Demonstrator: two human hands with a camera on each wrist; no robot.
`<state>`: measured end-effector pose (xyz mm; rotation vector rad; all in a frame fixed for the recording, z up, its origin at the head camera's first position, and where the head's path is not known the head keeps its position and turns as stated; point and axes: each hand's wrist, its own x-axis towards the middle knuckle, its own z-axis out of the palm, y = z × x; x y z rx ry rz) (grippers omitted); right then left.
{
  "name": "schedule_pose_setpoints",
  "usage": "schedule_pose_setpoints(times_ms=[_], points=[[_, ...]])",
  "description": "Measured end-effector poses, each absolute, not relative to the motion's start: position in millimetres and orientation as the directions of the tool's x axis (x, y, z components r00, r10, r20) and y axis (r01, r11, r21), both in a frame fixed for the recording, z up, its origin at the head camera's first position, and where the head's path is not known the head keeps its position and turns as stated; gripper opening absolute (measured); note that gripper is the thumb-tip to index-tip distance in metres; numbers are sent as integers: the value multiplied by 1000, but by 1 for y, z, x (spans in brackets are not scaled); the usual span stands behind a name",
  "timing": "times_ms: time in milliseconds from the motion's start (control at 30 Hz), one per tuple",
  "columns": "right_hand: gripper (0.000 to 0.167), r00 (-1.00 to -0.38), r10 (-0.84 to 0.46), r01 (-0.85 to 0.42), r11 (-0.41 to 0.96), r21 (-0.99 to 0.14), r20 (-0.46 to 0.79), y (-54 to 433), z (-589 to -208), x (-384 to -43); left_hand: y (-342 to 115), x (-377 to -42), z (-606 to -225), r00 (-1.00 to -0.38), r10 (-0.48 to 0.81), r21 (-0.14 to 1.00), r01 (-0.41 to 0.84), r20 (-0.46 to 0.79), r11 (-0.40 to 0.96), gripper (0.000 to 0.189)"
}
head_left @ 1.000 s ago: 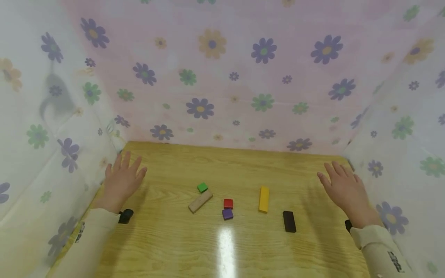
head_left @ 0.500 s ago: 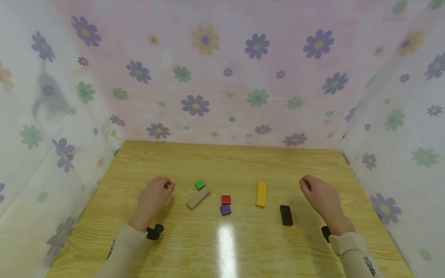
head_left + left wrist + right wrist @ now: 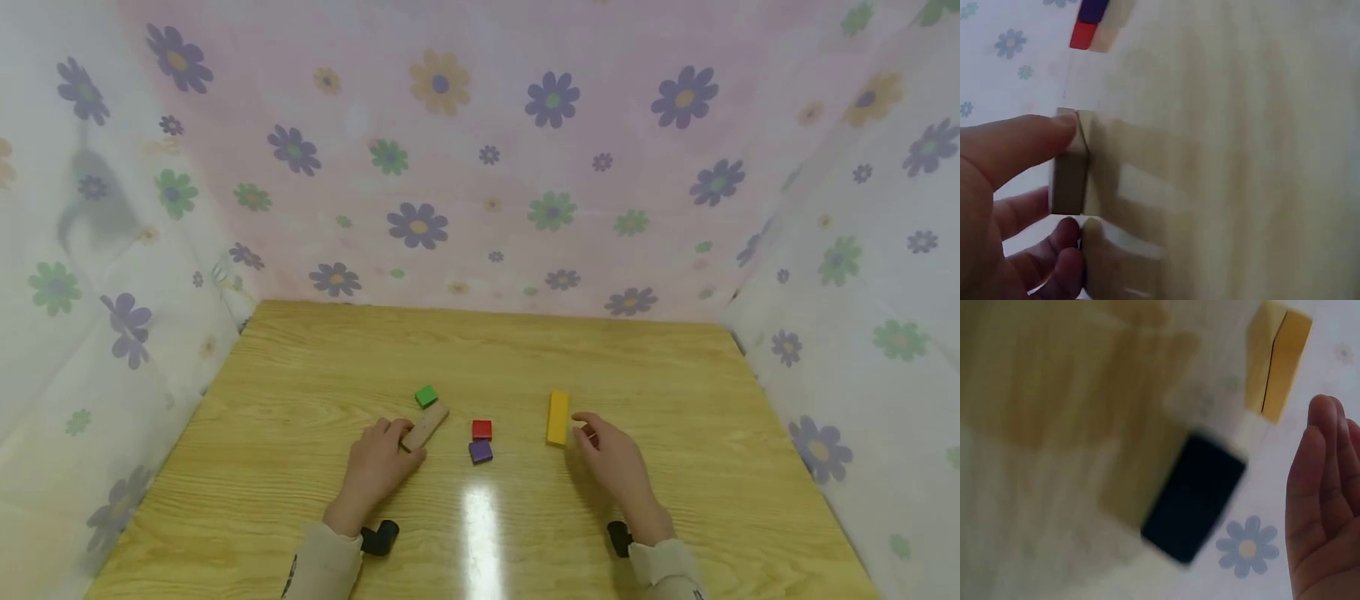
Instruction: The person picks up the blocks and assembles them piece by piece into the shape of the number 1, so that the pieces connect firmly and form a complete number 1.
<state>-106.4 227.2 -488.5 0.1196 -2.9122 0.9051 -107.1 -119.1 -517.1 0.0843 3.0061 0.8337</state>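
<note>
My left hand pinches the near end of a plain wooden block, which lies slanted on the table. In the left wrist view the thumb presses one side of that wooden block, fingers at the other. A green block sits at its far end. My right hand, its fingers loosely bent and holding nothing, hovers just right of a yellow block. Hidden under this hand in the head view, a black block shows in the right wrist view, apart from the fingers.
Between the hands, a red block lies against a purple block. The wood-grain table is enclosed at the back and sides by flowered cloth. A bright light reflection crosses the table's near part.
Both hands have moved inward and down from the table's sides. The left hand has taken hold of the wooden block; the right has come beside the yellow block, covering the black one.
</note>
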Motion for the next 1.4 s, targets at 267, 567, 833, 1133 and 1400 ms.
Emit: schedule_pose_setpoints(times_ms=[267,567,833,1133,1400], points=[[33,-1000,6,20,661,-750,-21,193,-499,-92,-106,-101,-521,-998,7,528,-25,-59,849,49],[40,-987,-38,115,527,-842,-159,180,-507,-81,-102,-102,-527,-998,-48,520,-62,-40,852,53],[36,-980,13,184,416,-891,-196,185,-514,-80,-99,-102,-530,-998,-55,534,-59,-25,843,51],[34,-981,5,188,257,-948,-194,198,-514,-77,-92,-105,-525,-999,-36,529,-52,-39,847,52],[33,-944,227,301,306,-903,-238,221,-503,-62,-78,-105,-526,-999,15,465,-8,-45,885,66]])
